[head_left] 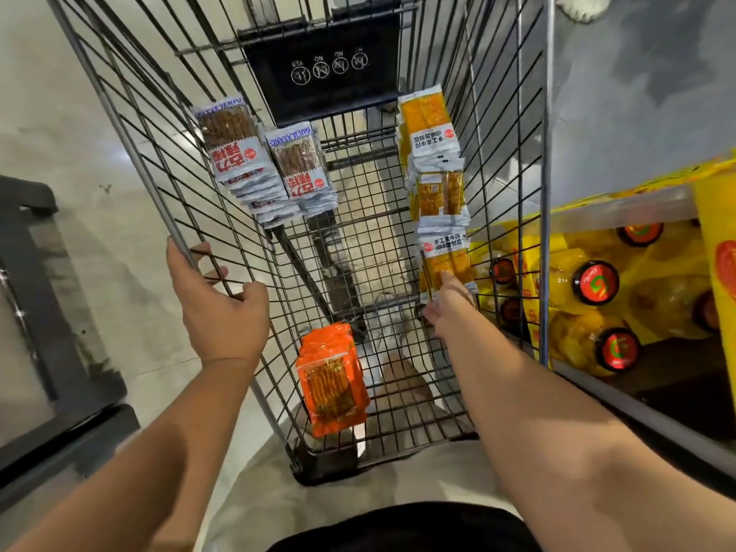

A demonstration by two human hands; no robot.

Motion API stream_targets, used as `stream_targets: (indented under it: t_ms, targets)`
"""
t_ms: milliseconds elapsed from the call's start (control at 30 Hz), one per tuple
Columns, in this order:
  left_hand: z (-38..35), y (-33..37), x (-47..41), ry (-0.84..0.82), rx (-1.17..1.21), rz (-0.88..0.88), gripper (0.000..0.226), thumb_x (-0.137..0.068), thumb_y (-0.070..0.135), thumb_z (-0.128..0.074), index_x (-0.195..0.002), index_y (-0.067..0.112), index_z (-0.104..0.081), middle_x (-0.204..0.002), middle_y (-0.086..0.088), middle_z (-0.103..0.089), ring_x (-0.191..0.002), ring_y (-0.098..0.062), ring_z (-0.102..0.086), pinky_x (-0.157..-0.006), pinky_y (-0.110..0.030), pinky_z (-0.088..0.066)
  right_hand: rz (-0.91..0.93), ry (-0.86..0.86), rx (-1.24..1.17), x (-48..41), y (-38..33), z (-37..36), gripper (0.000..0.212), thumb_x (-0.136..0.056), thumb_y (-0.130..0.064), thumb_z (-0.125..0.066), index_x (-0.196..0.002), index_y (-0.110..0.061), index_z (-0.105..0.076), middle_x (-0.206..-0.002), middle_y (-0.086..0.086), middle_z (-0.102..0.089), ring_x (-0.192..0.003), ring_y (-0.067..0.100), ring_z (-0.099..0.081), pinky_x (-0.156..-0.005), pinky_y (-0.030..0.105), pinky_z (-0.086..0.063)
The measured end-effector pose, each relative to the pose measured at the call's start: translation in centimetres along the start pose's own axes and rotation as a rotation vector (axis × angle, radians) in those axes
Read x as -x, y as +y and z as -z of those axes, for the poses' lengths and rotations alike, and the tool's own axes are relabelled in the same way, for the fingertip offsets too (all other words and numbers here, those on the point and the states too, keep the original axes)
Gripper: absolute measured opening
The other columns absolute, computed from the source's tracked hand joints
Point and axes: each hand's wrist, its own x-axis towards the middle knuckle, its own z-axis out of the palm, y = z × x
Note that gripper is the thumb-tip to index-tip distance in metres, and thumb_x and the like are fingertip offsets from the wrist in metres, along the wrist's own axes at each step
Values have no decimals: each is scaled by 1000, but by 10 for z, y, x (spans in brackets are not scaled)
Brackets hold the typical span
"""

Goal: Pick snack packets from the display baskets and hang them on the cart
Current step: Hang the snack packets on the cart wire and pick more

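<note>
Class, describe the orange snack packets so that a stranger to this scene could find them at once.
Start at the wire cart. On its left wall, at the end nearest the person, hang the orange packets. The blue-and-white packets hang farther along that wall and the yellow packets hang opposite; only these are orange.

Off to the right there's a grey metal shelf with clear plastic bottles of yellow oil packed tight underneath, all black caps with a red and green logo on top. A bright yellow carton sits at the shelf's right edge. The floor is pale glossy tile. A chunky black metal frame stands on the left. There's a white fluffy thing in the top corner, can't tell what it is.
</note>
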Motion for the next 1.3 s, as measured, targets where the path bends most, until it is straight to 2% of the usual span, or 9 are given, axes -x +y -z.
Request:
stream_targets:
  t_ms: [100,233,333,433,567,667,733,833,1300]
  targets:
    - [1,0,0,-4,-3,2,89,-84,5,-64,-159,18,-17,-134,15,-42,-101,15,-49,-71,9,-30,68,-18,115,2,5,12,39,-102,-49,-52,-102,-11,-61,-84,8,-55,-71,19,-53,-97,42,-53]
    - [1,4,2,-4,-7,35,91,-86,10,-64,-161,23,-14,-143,11,-44,-110,-5,-51,-85,-18,-42,111,-77,143,11,20,31,16,-99,-33,-58,-99,-17,-59,-92,6,-54,-67,16,-50,-65,31,-49]
    - [6,12,3,-20,-1,56,90,-88,11,-64,-161,25,-13,-154,4,-40,-121,-8,-49,-97,-30,-43,192,-73,201,35,27,38,13,-101,-30,-58,-104,-18,-57,-93,6,-55,-77,18,-57,-69,31,-51]
    - [11,15,-1,-64,13,62,93,-88,12,-67,-160,28,-10,-160,2,-34,-133,-21,-51,-108,-43,-47,407,-62,263,69,36,42,12,-100,-20,-58,-88,-16,-61,-83,10,-62,-60,16,-53,-53,27,-45]
    - [29,20,-2,-274,-90,46,101,-92,14,-68,-162,24,5,-168,-9,-10,-143,-37,-38,-110,-47,-41,716,-1,510,134,58,59,25,-97,-28,-63,-120,-18,-67,-115,4,-68,-99,20,-60,-90,36,-48]
    - [58,23,-6,-480,-161,95,111,-88,23,-74,-161,25,10,-165,-15,1,-140,-46,-36,-114,-49,-38,810,72,659,197,85,82,33,-99,-36,-59,-131,-26,-62,-117,2,-64,-106,21,-59,-83,29,-43]
    - [82,28,-7,-517,-224,68,107,-88,28,-75,-161,23,2,-166,-14,4,-143,-46,-30,-116,-48,-34,921,111,802,225,102,97,41,-101,-35,-58,-139,-22,-57,-134,6,-60,-121,24,-56,-94,34,-46]
    - [119,46,7,-491,-238,-147,90,-91,25,-71,-159,17,-14,-165,-14,-1,-145,-44,-22,-116,-47,-29,1004,180,889,265,129,127,44,-99,-32,-61,-141,-18,-56,-146,3,-53,-135,21,-47,-109,34,-37]
    - [173,194,211,-934,-180,-1140,47,-91,26,-68,-135,13,-57,-128,-7,-60,-122,-27,-52,-99,-34,-36,1056,466,387,372,246,298,28,-94,-27,-69,-122,-23,-69,-122,-9,-61,-116,9,-54,-90,19,-34]
